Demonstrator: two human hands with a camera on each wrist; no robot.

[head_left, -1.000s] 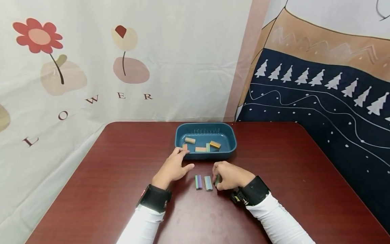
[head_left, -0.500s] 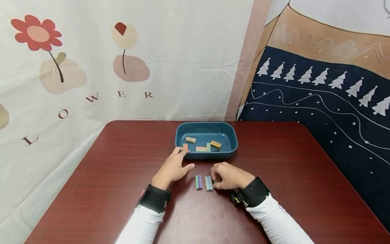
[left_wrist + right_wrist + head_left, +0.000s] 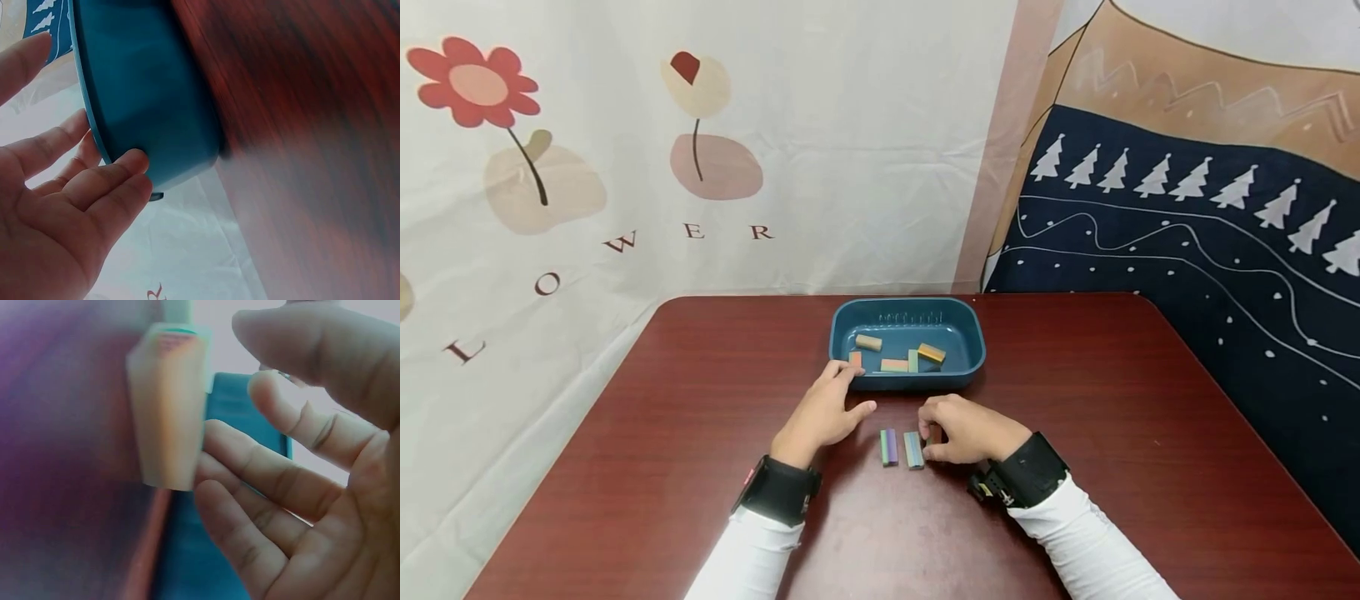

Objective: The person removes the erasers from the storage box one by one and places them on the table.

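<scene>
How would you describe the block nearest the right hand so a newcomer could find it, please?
On the red-brown table, just in front of the teal tray, two striped blocks lie side by side. It is the right-hand block, touching the right hand, unlike the left block.

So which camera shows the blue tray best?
The head view: the whole blue tray shows there, with small blocks inside. The left wrist view shows only its outer wall beside the left hand. The right wrist view shows a blurred patch of it behind a block.
</scene>
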